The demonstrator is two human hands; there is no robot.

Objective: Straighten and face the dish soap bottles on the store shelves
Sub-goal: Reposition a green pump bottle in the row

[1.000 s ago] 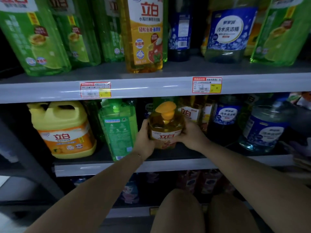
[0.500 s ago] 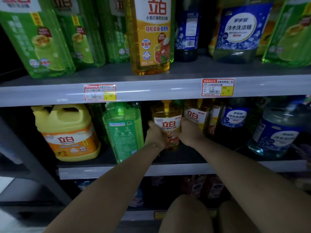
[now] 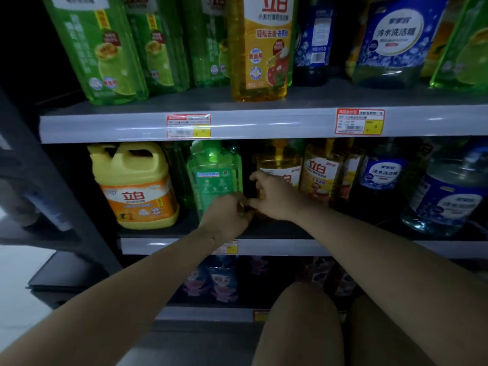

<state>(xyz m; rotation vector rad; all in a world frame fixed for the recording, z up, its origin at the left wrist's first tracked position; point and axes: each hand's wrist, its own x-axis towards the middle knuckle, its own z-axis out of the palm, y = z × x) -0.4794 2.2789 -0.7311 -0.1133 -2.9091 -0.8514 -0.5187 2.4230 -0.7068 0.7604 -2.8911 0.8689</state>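
With my right hand (image 3: 274,198) spread loosely against the amber plastic pump bottle (image 3: 280,165) on the grey middle shelf (image 3: 290,231), and my left hand (image 3: 227,216) curled beside it with its grip unclear, I'd turn the label squarely forward, gently.

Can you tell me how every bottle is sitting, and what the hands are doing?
yellow jug: upright, label forward.
green bottle: upright, back label showing.
yellow pump bottle: upright on shelf, partly hidden.
dark blue bottle: upright, barcode side out.
left hand: fingers curled, hold unclear.
right hand: curved against yellow pump bottle, hold unclear.
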